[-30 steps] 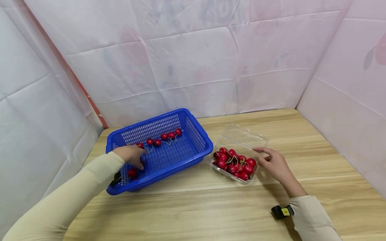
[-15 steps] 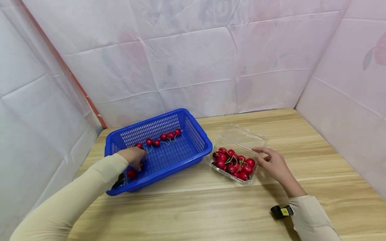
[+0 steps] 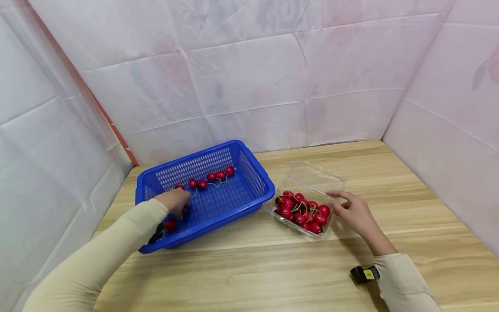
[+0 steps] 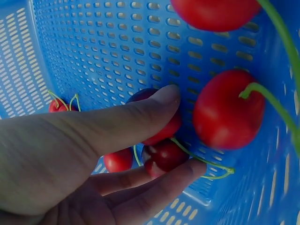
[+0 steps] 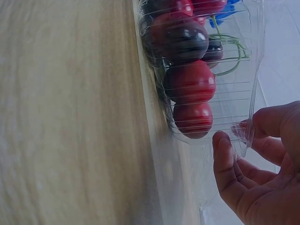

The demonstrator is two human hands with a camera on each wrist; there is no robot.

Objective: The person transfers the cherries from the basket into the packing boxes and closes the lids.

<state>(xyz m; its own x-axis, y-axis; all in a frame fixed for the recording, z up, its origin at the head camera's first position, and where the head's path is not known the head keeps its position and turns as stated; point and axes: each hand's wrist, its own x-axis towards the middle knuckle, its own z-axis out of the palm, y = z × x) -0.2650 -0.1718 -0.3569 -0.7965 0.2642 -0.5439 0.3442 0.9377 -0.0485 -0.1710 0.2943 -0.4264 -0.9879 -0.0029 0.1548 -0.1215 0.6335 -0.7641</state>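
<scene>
My left hand (image 3: 174, 201) is inside the blue basket (image 3: 228, 215), at its left end. In the left wrist view its thumb and fingers pinch a pair of cherries, a dark red cherry (image 4: 168, 129) under the thumb and a glossy cherry (image 4: 161, 158) against the fingers. Another red cherry (image 4: 229, 110) lies just beyond the fingertips. On the right, my right hand (image 3: 356, 214) pinches the edge of a clear plastic clamshell box (image 5: 234, 101) between thumb and fingers. Its lid (image 3: 312, 175) is folded back. A heap of cherries (image 3: 302, 212) with green stems fills the box.
Several cherries (image 3: 212, 176) lie along the basket's far side, and one cherry (image 3: 170, 224) sits near its front left corner. The wooden table (image 3: 241, 273) is bounded by a cloth backdrop (image 3: 249, 86) behind and at both sides.
My left hand has shifted slightly to the right within the basket, and its fingers have drawn in around the cherries. The right hand stays at the box edge.
</scene>
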